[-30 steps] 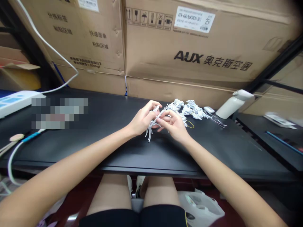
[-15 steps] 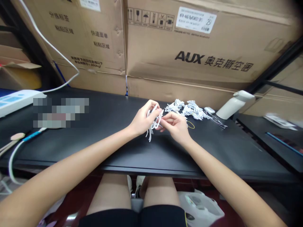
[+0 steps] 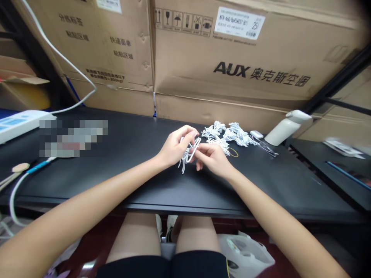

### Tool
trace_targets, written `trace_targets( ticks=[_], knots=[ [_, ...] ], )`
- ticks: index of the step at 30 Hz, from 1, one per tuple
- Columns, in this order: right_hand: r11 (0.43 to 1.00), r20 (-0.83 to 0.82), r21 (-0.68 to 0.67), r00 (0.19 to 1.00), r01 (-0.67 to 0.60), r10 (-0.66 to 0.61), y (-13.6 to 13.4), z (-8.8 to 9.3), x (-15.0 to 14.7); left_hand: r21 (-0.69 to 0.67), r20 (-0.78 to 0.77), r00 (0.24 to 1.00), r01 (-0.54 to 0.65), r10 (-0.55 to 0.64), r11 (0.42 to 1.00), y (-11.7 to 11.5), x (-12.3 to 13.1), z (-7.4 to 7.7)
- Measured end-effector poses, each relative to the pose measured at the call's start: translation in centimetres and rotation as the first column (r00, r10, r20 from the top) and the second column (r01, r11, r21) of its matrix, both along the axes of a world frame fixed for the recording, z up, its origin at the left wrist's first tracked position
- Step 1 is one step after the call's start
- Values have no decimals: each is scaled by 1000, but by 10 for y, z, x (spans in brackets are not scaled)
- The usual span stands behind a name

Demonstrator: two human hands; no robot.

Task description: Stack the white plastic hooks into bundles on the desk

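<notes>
My left hand (image 3: 176,146) is closed around a bundle of thin white cords (image 3: 183,159), whose loose ends hang below the fingers. Close beside it on the right, my right hand (image 3: 213,158) pinches a white cord at the bundle, and a narrow loop stands up between the two hands. The right fingertips partly hide where they grip. Just behind my right hand lie several more bunches of white cords (image 3: 236,134) on the black table (image 3: 139,154). A thin yellow rubber band (image 3: 234,152) lies beside them.
A white bottle (image 3: 285,128) leans at the back right, near a small white case (image 3: 256,134) and a pair of glasses (image 3: 266,147). Large cardboard boxes (image 3: 232,85) wall off the back. At left are a white power strip (image 3: 26,119) and a cable (image 3: 13,197).
My right hand has shifted slightly down, its lower fingers now hanging apart below. The cord loop between the hands has become narrower and tilted. My left hand stays nearly in place.
</notes>
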State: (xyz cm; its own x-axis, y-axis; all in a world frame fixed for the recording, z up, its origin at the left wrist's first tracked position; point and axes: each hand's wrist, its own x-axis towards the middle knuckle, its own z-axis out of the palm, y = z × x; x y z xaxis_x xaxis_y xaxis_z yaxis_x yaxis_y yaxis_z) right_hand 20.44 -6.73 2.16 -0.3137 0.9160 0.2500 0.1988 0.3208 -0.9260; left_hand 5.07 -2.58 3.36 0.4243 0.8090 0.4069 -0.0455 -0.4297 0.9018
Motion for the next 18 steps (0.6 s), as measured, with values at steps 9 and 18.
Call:
trace_targets(
  ticks=[9,18],
  knots=[
    [999,118,27,993,-31,28,-1,2,2,0,5,1000,13,-13,1000,0,1,-1],
    [1000,-20,-14,1000,-11,11,-1,1,-2,-33,-9,999,-42,42,999,7,1,1]
  ],
)
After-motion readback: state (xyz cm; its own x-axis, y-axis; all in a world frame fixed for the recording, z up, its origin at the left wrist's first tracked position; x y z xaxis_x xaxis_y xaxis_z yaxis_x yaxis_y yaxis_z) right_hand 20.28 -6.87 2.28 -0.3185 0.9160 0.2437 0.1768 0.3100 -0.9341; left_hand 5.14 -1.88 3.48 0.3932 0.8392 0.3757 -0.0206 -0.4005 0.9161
